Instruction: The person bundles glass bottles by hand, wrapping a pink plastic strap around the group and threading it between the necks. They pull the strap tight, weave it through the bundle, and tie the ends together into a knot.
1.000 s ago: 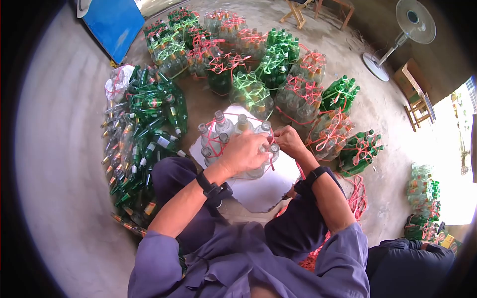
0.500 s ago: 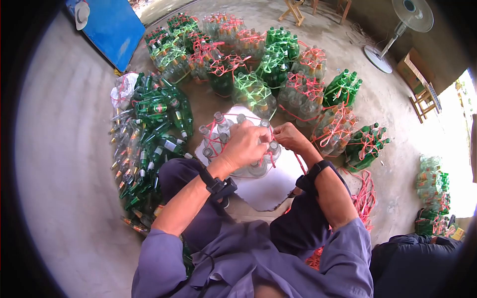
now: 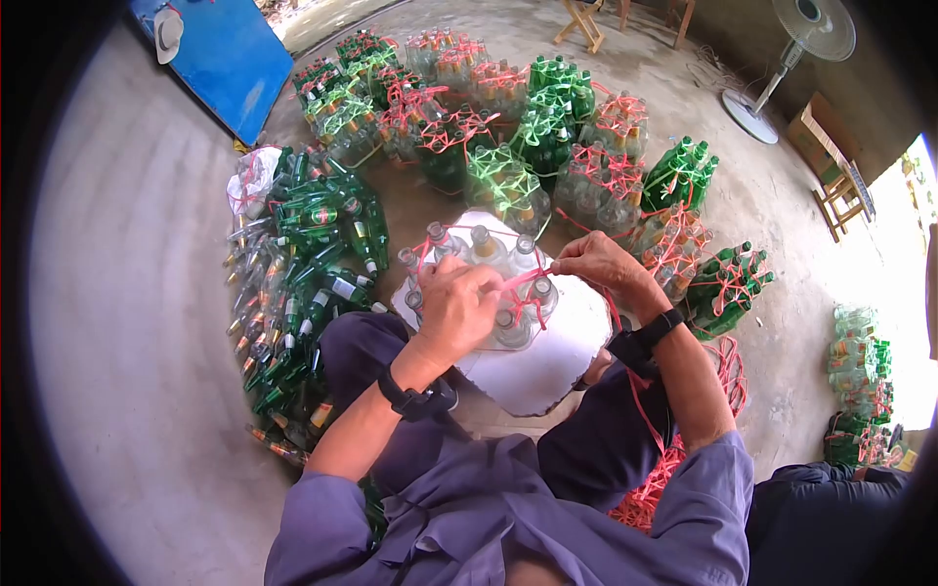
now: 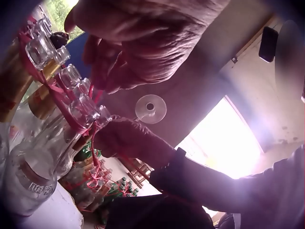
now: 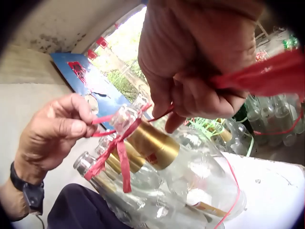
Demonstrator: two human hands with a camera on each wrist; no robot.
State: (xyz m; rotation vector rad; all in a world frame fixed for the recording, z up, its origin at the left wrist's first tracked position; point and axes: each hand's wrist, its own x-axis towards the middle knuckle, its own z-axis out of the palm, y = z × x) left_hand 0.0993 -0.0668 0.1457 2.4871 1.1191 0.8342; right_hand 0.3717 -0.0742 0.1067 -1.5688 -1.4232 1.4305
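Clear glass bottles point(image 3: 515, 332) stand upright in a cluster on a white board point(image 3: 528, 376), red string point(image 5: 125, 164) wound round their necks. The left hand point(image 3: 457, 305) pinches a length of red string between thumb and fingers, at the left of a bottle neck point(image 5: 126, 119) in the right wrist view. On the other side of the cluster the right hand point(image 3: 604, 268) grips red string with curled fingers; a strand trails from it toward the lap. In the left wrist view the right hand point(image 4: 131, 138) is close beside the necks.
Tied bundles of green and clear bottles point(image 3: 503, 186) stand beyond the board. Loose green bottles point(image 3: 322, 225) lie in a heap at the left. A pile of red string point(image 3: 655, 488) is by the right leg, and a fan point(image 3: 811, 39) stands at the back right.
The left hand has moved left and down, away from the right hand, with string stretched between. The right hand has shifted slightly right, and the whole head view has shifted a little.
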